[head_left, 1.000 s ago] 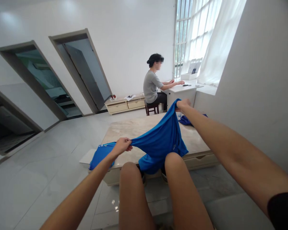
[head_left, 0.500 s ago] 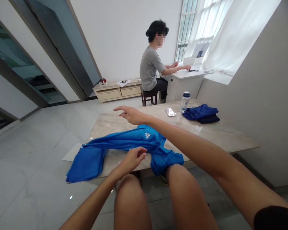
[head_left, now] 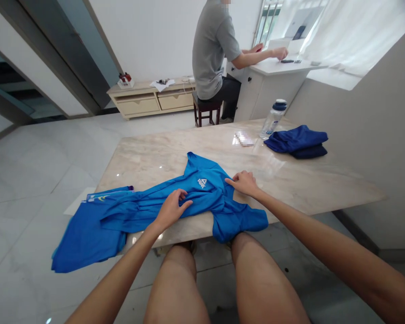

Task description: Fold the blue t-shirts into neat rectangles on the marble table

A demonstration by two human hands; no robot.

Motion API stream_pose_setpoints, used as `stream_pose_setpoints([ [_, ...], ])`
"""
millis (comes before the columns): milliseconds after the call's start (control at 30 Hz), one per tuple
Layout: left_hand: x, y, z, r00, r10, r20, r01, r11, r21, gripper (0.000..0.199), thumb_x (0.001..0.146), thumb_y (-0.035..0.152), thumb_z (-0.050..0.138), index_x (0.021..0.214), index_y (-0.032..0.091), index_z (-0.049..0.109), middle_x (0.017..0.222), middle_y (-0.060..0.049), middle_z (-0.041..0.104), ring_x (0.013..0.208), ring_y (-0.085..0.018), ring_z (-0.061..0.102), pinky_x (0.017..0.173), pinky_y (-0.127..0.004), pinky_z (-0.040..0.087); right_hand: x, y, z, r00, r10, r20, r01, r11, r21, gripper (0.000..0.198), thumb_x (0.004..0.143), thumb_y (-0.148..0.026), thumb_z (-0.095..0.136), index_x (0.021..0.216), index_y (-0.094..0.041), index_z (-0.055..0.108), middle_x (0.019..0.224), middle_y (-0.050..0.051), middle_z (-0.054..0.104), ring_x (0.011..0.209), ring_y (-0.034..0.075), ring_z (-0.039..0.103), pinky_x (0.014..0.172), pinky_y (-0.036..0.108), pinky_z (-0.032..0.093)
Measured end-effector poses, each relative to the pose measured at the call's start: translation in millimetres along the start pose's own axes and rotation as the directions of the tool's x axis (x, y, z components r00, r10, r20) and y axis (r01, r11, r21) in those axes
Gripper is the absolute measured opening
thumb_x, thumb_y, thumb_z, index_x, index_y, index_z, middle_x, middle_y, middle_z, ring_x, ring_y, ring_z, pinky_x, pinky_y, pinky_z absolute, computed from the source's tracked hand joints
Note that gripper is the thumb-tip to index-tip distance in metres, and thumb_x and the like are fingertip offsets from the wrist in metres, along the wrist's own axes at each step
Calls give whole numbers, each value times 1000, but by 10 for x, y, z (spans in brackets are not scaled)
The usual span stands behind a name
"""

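Down at the bottom, two bare knees (head_left: 178, 265), and right past them a bright blue, short-sleeved fabric shirt (head_left: 209, 198) with a white chest logo, stretched along the near edge of a beige, marble-patterned desk (head_left: 145, 155); one sleeve spills over that edge by the right knee. Left hand (head_left: 171, 209): over the shirt's middle, fingers softly curled, thumb standing apart, and I can't tell whether they touch the cloth. Right hand (head_left: 245, 182): right up at the collar, fingers bent, thumb and forefinger tips at the neckline; whether they pinch the fabric, I can't tell. Over to the near left corner, a folded, bright blue fabric garment (head_left: 87, 236) hangs partly past the edge, with the shirt's hem lying across it. Farther out, toward the far right, a folded, dark blue cloth garment (head_left: 297, 141), and just beside it a clear plastic bottle with a dark blue and white lid (head_left: 270, 123), upright near the far edge. Left of that, a flat, pale, blurred object (head_left: 244, 138). Beyond the desk, a person in a gray top (head_left: 211, 54) sits on a dark wooden stool (head_left: 205, 108).
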State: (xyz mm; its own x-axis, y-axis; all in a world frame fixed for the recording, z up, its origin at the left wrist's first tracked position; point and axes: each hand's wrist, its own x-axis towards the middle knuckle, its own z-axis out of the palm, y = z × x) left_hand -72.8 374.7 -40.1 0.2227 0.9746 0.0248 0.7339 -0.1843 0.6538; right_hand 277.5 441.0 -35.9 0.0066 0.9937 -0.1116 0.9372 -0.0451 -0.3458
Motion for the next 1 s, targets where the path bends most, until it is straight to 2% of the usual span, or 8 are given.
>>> stream_pose_setpoints([
  [167,-237,325,176,959,-37,280,67,993,-98,25,89,44,79,88,22,68,89,-6,77,88,-26,71,81,-37,54,123,-248,-63,996,34,-83,-5,943,331,26,104,-42,62,89,-21,61,96,11,71,99,29,65,87,38,46],
  [267,-386,789,-83,886,33,463,147,927,-346,38,89,57,80,92,21,70,76,-2,73,75,-21,70,71,-32,52,124,-513,-475,977,-30,-213,165,740,652,33,106,-54,56,94,-24,54,83,1,62,79,21,59,75,33,45],
  [400,-399,1588,-825,984,172,-55,-180,912,-369,38,90,55,81,105,22,70,103,-6,78,93,-22,73,89,-36,57,-240,-966,-1423,846,-353,-399,525,429,735,51,100,-77,61,101,-26,55,77,-4,52,70,17,49,64,30,42],
  [500,-340,2201,-1429,820,290,-493,-444,866,-228,38,91,52,81,112,23,69,117,-8,77,114,-25,71,107,-42,54,-787,-1301,-2195,689,-521,-503,691,264,673,53,99,-78,66,100,-26,56,78,-4,51,71,16,48,63,29,42],
  [600,-373,2745,-1815,722,334,-606,-616,708,-344,42,97,61,74,117,24,68,125,-9,76,129,-26,68,116,-43,50,-1400,-1542,-2812,563,-629,-536,771,166,615,53,98,-76,71,98,-25,58,76,-5,50,69,15,47,60,27,41],
  [767,-695,3314,-1840,925,364,-113,-328,607,-724,68,93,83,64,116,20,76,119,-13,81,120,-34,74,105,-47,59,-2145,-1669,-3406,473,-722,-506,805,121,580,49,95,-69,81,101,-25,60,72,-5,53,65,14,49,51,25,38],
  [867,-922,3432,-1778,932,333,145,-120,660,-742,63,84,76,81,108,18,79,101,-11,82,95,-29,77,85,-40,63,-2370,-1624,-3556,469,-731,-496,787,91,610,48,95,-66,82,103,-25,58,70,-6,54,62,13,52,48,24,41],
  [1000,-1086,3465,-1876,926,359,116,-200,727,-656,57,78,69,93,90,15,79,83,-6,78,71,-18,70,70,-30,56,-2455,-1478,-3565,502,-703,-504,755,71,652,50,94,-67,83,102,-24,59,71,-5,59,62,14,58,50,24,48],
])
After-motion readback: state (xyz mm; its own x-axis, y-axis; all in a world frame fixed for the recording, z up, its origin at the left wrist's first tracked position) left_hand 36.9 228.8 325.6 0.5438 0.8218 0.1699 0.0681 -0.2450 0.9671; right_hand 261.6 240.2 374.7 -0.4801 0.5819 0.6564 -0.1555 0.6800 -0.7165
